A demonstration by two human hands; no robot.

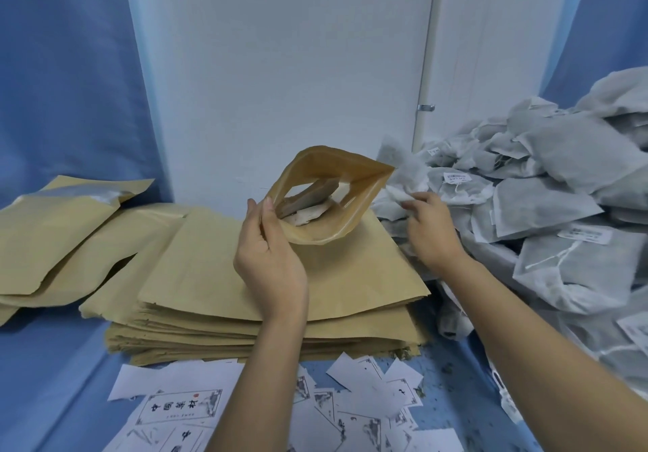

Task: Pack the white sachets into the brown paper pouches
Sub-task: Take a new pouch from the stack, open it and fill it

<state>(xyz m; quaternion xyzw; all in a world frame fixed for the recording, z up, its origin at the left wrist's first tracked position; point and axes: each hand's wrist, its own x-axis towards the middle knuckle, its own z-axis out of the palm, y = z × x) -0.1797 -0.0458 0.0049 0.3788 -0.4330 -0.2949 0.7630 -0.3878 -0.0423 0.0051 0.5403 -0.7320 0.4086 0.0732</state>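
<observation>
Left hand (270, 255) pinches the open brown paper pouch (329, 199), mouth up, ready for filling | right hand (431, 230) grips a white fabric sachet (403, 185) beside the mouth | sachet heap (561, 206) right | flat pouch stack (280, 276) beneath on worktop.

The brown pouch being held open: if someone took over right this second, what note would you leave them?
Left hand: grips the open pouch at the edge of its mouth, above the stack of flat pouches.
Right hand: pinches a white sachet right beside the pouch's mouth, not yet inside.
Sachet pile: heaped to the right.
Done: something already lies inside the open pouch.
Left: drop this sachet in, then keep filling; a large pile and a thick stack remain.
Printed cards lie in front; their use is unclear.
</observation>
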